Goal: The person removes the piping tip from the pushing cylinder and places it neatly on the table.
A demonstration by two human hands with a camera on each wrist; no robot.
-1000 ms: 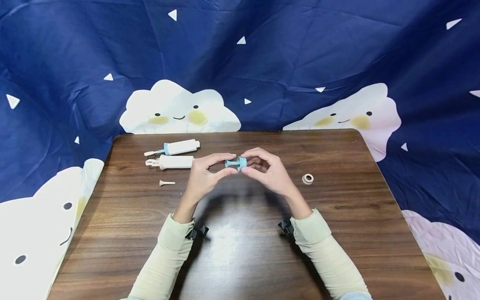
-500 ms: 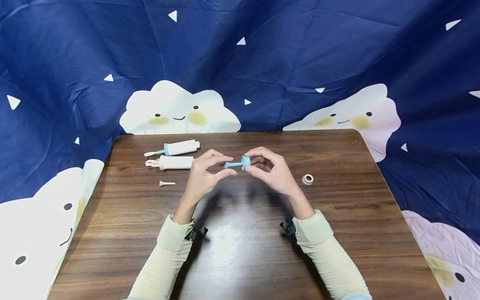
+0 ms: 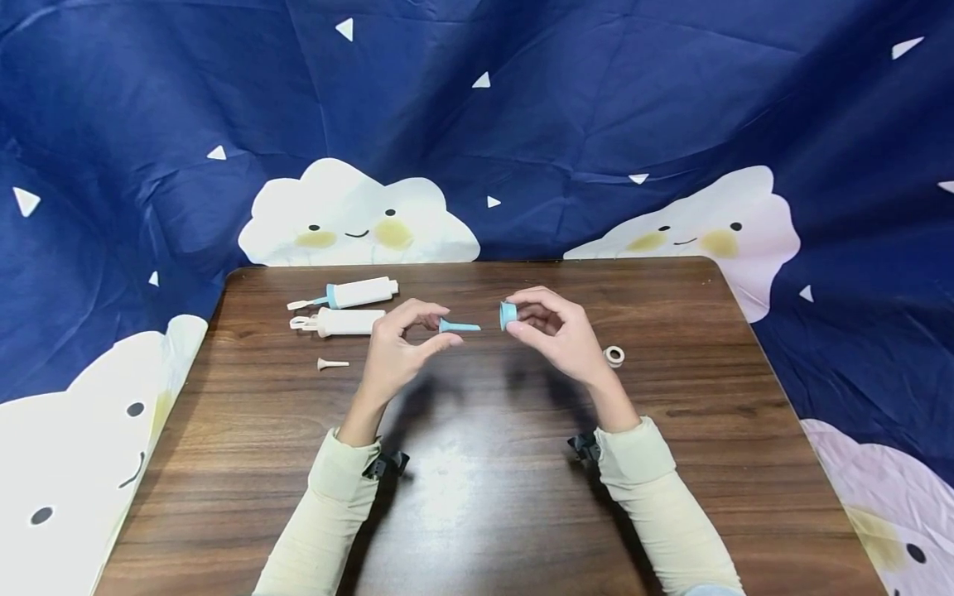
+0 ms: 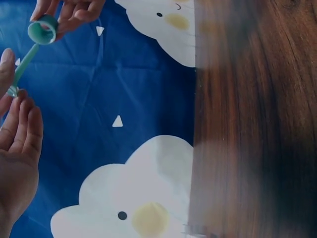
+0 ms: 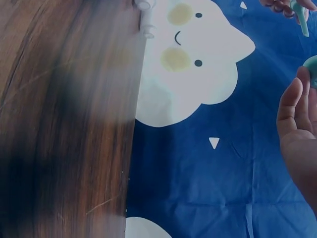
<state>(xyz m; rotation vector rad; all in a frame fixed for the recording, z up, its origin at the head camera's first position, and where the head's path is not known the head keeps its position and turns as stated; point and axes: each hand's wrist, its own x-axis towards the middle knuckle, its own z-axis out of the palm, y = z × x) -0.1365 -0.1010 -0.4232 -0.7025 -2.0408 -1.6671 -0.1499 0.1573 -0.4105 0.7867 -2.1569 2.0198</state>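
Between the thumb and fingers of my left hand [image 3: 393,354], a thin light-blue stem [image 3: 462,327] is pinched by its flared end, its narrow tip pointing right. My right hand [image 3: 561,338] pinches a light-blue ring-shaped cap [image 3: 508,314] at its rim. A gap separates stem and cap in the head view, both held up above the table. From the left wrist, the cap [image 4: 43,29] shows its round opening and the stem [image 4: 25,67] slants up toward it. The right wrist view cuts the cap [image 5: 312,69] off at its edge.
Two white cylinders lie at the back left of the wooden table [image 3: 477,513], one with a blue collar [image 3: 365,292] and one with a beige collar [image 3: 346,322]. Nearer lies a beige flared stem [image 3: 332,364]. A beige ring [image 3: 614,357] lies beside my right wrist.
The cap has come away from around the stem. My right hand has moved right with the cap; my left hand has shifted slightly left, still pinching the stem.
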